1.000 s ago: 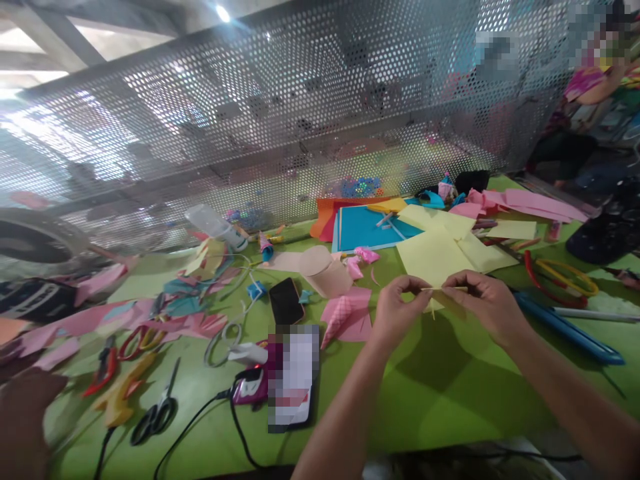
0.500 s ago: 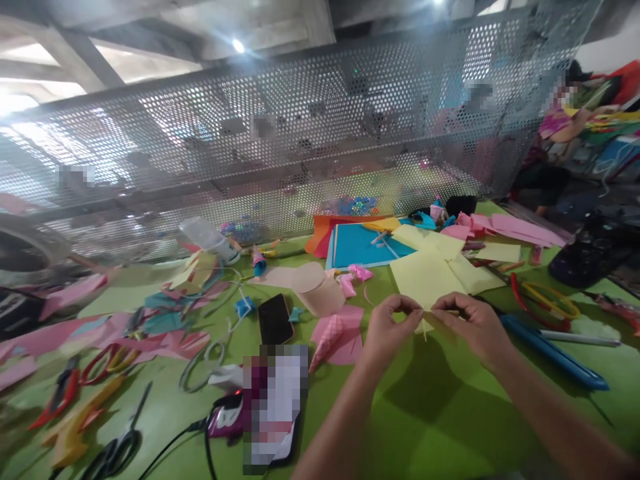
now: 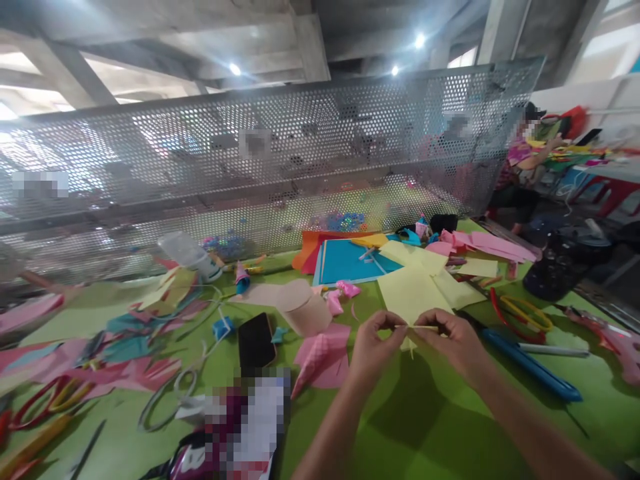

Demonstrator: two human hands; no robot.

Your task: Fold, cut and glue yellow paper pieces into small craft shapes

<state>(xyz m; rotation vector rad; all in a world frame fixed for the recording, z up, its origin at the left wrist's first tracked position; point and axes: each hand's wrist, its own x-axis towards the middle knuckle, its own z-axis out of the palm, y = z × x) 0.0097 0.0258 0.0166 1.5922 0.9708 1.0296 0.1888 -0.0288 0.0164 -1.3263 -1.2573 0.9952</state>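
Observation:
My left hand (image 3: 374, 347) and my right hand (image 3: 454, 341) are close together over the green table, thumb and fingertips pinched. Between them they grip a small folded piece of pale yellow paper (image 3: 423, 327), its edge seen as a thin line. A narrow pointed bit of the same colour hangs just below the fingertips; whether it is joined to the held piece I cannot tell. Right behind the hands lie yellow paper sheets (image 3: 410, 288). A pink paper cone (image 3: 313, 360) rests on a pink sheet to the left of my left hand.
A blue long-handled tool (image 3: 533, 363) and a pen (image 3: 554, 349) lie to the right. Leftward are a phone (image 3: 257, 340), a paper roll (image 3: 303, 307), scissors and coloured scraps. A perforated metal screen (image 3: 280, 160) stands behind; a person (image 3: 523, 160) sits at far right.
The view has tilted up and turned slightly right, so the table's things appear shifted left. Both hands keep their pinch on the yellow paper, whose edge now shows as a flat line.

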